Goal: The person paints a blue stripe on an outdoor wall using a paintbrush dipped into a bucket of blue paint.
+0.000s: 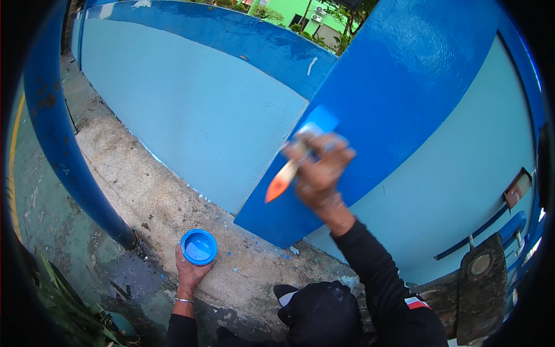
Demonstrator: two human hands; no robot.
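Paintbrush (282, 180): clamped in right hand (321, 163), bristle end pointing up and right at dark-blue wall section (399, 110), apparently touching, though motion-blurred; blue container (199, 263): clasped in left hand (193, 274), open top facing up, blue paint (199, 248) inside, above concrete strip (147, 179); light-blue panel (196, 98): left of paintbrush.
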